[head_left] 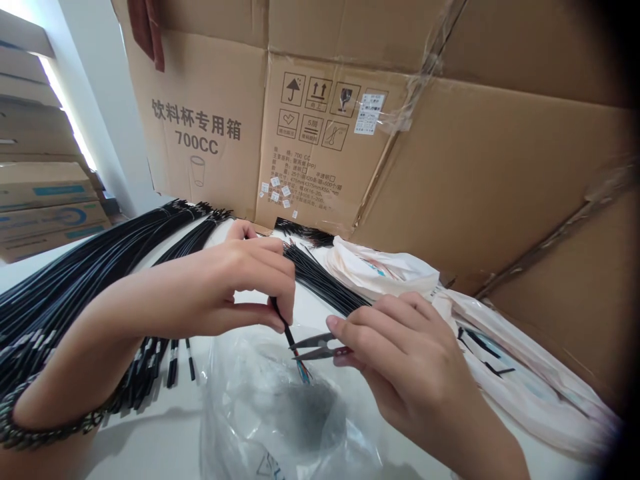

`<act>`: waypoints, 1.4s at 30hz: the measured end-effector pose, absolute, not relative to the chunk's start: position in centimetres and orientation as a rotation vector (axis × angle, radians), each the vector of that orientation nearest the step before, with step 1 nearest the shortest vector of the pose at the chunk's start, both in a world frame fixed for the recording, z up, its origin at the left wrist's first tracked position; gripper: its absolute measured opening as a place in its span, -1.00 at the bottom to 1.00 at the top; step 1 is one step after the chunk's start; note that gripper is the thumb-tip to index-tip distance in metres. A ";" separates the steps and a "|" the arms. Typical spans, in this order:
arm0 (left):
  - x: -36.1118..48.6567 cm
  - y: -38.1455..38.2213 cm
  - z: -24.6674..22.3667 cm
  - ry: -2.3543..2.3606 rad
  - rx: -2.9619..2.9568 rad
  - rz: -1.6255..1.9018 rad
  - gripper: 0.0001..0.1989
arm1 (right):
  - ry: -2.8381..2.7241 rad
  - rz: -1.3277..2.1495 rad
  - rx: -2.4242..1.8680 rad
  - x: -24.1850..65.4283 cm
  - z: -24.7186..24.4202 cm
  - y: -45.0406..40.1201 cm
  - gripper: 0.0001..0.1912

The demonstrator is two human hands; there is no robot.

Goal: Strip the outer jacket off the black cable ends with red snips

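Note:
Between thumb and fingertips, my left hand pinches a black cable whose stripped end points down. Fine coloured wires, blue and reddish, fan out from that end. My right hand grips small thread snips. The snips' two pointed blades are apart, one on either side of the cable where the black sheath stops. Directly below the wires lies a clear plastic bag with dark, fine material inside, its kind unclear.
Bundles of black cables cover the table's left side. Another black cable bundle lies behind my hands. White plastic bags stretch along the right. A large printed cardboard wall closes off the back. Stacked boxes stand far left.

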State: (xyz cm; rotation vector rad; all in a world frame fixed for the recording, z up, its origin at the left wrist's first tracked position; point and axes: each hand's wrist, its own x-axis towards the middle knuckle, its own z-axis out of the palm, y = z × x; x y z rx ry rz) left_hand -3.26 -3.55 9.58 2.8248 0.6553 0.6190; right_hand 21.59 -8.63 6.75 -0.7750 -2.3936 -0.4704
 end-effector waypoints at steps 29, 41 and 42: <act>-3.3 -3.0 9.3 0.472 2.902 0.632 -0.87 | -2.147 -0.993 -0.621 20.2 6.3 -8.6 -0.76; -1.2 -3.0 7.7 0.418 2.954 0.476 -0.85 | -2.226 -1.096 -0.614 21.8 3.6 -9.0 -0.75; -1.0 -3.1 7.4 0.426 2.973 0.441 -0.85 | -2.236 -1.093 -0.605 21.9 3.1 -8.8 -0.74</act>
